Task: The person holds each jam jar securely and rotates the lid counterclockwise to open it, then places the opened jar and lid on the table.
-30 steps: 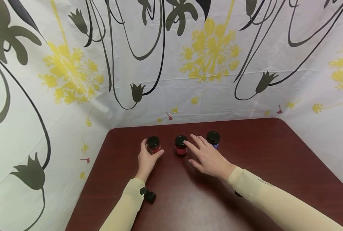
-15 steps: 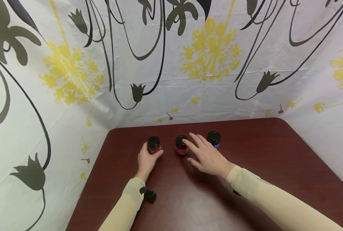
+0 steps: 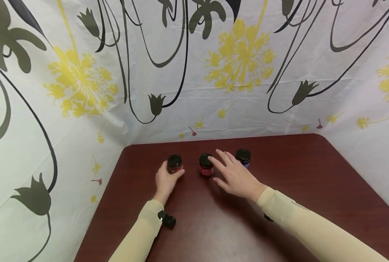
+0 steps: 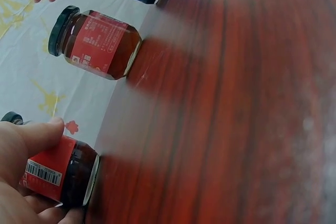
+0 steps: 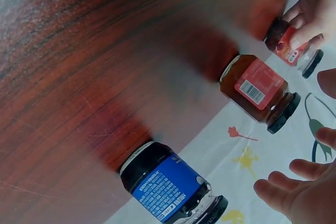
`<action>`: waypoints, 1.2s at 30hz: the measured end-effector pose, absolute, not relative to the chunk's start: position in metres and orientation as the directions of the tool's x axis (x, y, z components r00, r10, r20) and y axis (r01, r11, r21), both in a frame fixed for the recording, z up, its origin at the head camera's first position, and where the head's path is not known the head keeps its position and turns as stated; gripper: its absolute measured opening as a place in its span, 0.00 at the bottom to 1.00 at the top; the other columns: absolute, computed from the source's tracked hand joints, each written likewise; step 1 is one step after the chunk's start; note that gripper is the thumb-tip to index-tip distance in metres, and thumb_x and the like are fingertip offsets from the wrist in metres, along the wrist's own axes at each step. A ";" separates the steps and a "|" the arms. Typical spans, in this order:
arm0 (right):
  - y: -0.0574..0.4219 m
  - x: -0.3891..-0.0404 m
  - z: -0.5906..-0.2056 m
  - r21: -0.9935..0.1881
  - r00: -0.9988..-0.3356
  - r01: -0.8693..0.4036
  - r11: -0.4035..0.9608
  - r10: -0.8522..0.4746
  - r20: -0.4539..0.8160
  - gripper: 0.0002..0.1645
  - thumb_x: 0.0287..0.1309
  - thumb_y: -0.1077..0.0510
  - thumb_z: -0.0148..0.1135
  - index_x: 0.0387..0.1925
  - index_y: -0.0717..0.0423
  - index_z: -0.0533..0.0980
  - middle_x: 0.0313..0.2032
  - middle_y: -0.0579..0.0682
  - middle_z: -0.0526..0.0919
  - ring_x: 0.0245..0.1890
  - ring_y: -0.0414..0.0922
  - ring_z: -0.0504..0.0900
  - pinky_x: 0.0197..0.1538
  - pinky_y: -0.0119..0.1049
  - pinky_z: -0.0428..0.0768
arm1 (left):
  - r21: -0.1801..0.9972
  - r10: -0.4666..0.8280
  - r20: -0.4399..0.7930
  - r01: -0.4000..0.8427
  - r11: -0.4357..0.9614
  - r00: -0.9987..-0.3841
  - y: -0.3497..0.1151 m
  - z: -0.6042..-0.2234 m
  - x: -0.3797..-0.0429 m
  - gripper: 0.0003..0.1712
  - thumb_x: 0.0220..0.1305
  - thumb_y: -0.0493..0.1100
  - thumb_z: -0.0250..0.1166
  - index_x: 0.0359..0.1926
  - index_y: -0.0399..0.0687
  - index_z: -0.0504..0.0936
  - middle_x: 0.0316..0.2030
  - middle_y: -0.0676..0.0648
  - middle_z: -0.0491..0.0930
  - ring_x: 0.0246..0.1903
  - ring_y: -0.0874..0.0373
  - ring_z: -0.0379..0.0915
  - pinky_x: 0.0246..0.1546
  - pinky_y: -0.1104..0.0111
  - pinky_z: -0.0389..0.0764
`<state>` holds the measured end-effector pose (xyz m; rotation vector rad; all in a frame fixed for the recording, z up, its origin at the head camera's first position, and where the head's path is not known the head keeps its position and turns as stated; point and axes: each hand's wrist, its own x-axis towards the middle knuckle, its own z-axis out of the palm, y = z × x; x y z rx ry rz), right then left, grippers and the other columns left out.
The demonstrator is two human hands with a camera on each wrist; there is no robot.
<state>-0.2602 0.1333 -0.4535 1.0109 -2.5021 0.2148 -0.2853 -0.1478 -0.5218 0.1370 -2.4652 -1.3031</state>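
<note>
Three small glass jars with dark lids stand in a row near the table's far edge. My left hand (image 3: 166, 183) grips the left red-labelled jar (image 3: 175, 161), thumb on the near side and fingers round behind, and the left wrist view shows the barcode on its label (image 4: 44, 171). My right hand (image 3: 239, 178) hovers with spread fingers between the middle red-labelled jar (image 3: 206, 171) and the blue-labelled jar (image 3: 243, 155), partly covering the latter. In the right wrist view, its loose fingers (image 5: 283, 187) hold nothing and stand apart from the middle jar (image 5: 257, 87).
A dark reddish-brown wooden table (image 3: 207, 233) bears the jars. A white curtain (image 3: 194, 91) with yellow flowers and dark stems hangs right behind its far edge and along both sides. A black wrist camera (image 3: 166, 219) sits on the left sleeve.
Left fingers have settled slightly closer round the left jar. The right hand stays almost still above the table, and all three jars keep their places.
</note>
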 end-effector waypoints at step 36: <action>0.135 -0.265 -0.445 0.011 -0.653 -0.683 0.730 -0.617 0.439 0.45 0.51 0.45 0.60 0.68 0.48 0.53 0.66 0.60 0.52 0.61 0.58 0.57 0.58 0.49 0.62 | 0.833 -0.275 0.281 0.092 0.545 -0.920 -0.143 -0.511 -0.283 0.35 0.37 0.58 0.74 0.51 0.63 0.74 0.36 0.58 0.77 0.38 0.61 0.72 0.40 0.59 0.72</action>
